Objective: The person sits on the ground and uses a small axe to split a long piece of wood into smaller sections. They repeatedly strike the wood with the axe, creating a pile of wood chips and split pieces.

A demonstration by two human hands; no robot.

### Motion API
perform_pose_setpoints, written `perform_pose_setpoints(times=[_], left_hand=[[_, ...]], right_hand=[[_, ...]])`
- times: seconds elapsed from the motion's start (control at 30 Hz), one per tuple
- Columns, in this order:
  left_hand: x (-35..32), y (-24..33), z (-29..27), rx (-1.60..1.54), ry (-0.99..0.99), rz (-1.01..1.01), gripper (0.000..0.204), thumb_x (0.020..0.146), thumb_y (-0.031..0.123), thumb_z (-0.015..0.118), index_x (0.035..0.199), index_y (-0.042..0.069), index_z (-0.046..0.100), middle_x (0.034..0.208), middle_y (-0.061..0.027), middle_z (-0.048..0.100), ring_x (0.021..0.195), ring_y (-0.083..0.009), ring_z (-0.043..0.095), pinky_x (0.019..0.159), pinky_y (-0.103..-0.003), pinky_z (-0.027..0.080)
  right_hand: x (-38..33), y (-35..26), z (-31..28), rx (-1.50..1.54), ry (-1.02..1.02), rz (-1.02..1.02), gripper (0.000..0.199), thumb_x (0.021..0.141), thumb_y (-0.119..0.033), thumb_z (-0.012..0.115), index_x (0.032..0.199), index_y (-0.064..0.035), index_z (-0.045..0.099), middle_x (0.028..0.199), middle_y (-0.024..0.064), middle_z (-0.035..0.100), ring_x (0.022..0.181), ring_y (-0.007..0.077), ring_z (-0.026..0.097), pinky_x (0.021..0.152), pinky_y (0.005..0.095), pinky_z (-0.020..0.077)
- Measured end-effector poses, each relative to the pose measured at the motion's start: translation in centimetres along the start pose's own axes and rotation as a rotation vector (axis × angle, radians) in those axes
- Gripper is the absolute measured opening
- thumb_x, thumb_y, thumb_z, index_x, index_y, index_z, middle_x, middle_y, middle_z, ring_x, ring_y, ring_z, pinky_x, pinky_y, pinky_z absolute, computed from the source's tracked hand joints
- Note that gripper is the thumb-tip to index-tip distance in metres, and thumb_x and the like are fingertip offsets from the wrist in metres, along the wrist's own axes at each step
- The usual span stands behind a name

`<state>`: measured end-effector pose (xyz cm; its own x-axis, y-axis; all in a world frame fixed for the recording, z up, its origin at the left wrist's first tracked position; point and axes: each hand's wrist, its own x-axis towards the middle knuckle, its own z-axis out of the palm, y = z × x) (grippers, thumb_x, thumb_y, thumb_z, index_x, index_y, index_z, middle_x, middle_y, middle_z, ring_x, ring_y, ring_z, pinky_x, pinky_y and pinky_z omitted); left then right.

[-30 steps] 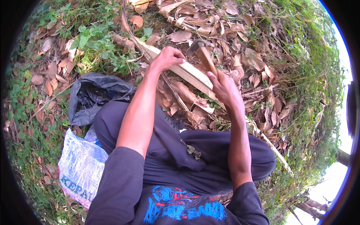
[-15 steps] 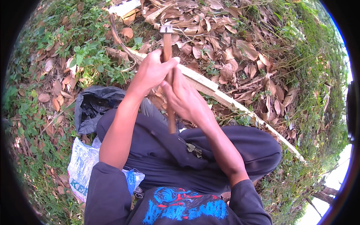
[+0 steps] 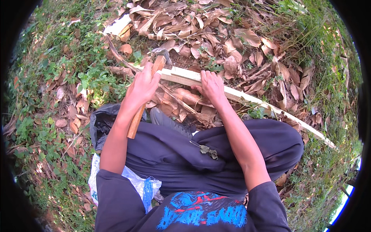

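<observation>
My left hand (image 3: 143, 86) is wrapped round the wooden handle of a hammer (image 3: 158, 65). The handle slants down along my forearm, its lower end above my left leg. The dark, blurred metal head sits at the far end, close above the left part of a pale wooden piece (image 3: 179, 76). My right hand (image 3: 211, 88) grips that piece farther right, fingers over its far edge and thumb on the near side. It lies on or against a long thin wooden strip (image 3: 270, 108) that runs off to the lower right; the join is partly hidden by my hand.
My crossed legs in dark trousers (image 3: 174, 149) are close below, with a leaf sprig (image 3: 208, 151) on them. A black plastic bag (image 3: 98, 123) and a white sack (image 3: 94, 176) sit at my left. Dry leaves (image 3: 232, 63), sticks and green plants (image 3: 92, 87) cover the ground.
The hammer was upright between both hands; now only my left hand holds it, tilted and lower over the wood. My right hand has let go of its handle and taken hold of the wooden piece.
</observation>
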<state>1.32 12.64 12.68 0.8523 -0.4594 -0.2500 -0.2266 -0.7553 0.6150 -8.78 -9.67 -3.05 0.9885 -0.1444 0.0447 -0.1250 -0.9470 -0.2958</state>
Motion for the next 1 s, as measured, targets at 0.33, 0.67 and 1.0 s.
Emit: perform_pose_setpoints(times=[0.33, 0.67, 1.0], left_hand=[[1.2, 1.9, 1.5, 0.092, 0.322, 0.220, 0.040, 0.102, 0.024, 0.053, 0.129, -0.006, 0.052, 0.082, -0.0292, 0.066, 0.083, -0.0454, 0.069, 0.074, -0.050, 0.050], [1.9, 3.9, -1.1, -0.050, 0.268, 0.070, 0.043, 0.101, 0.027, 0.051, 0.127, -0.008, 0.054, 0.078, -0.0318, 0.066, 0.087, -0.0497, 0.069, 0.076, -0.053, 0.052], [1.5, 4.5, -0.2, -0.017, 0.071, -0.061, 0.042, 0.102, 0.027, 0.050, 0.129, -0.005, 0.054, 0.083, -0.0324, 0.067, 0.089, -0.0484, 0.070, 0.077, -0.052, 0.052]], right_hand=[[-0.1, 0.0, -0.4, 0.046, 0.005, -0.004, 0.063, 0.077, -0.059, 0.076, 0.104, -0.0049, 0.057, 0.097, 0.0112, 0.065, 0.095, 0.0287, 0.064, 0.081, 0.0422, 0.0487], [-0.3, 0.4, -0.2, 0.060, 0.034, -0.007, 0.064, 0.075, -0.059, 0.077, 0.104, -0.0053, 0.058, 0.097, 0.0113, 0.065, 0.094, 0.0290, 0.065, 0.080, 0.0421, 0.0497], [-0.4, 0.1, -0.5, 0.060, 0.018, 0.006, 0.064, 0.075, -0.059, 0.078, 0.105, -0.0053, 0.058, 0.098, 0.0111, 0.065, 0.095, 0.0293, 0.065, 0.081, 0.0417, 0.0496]])
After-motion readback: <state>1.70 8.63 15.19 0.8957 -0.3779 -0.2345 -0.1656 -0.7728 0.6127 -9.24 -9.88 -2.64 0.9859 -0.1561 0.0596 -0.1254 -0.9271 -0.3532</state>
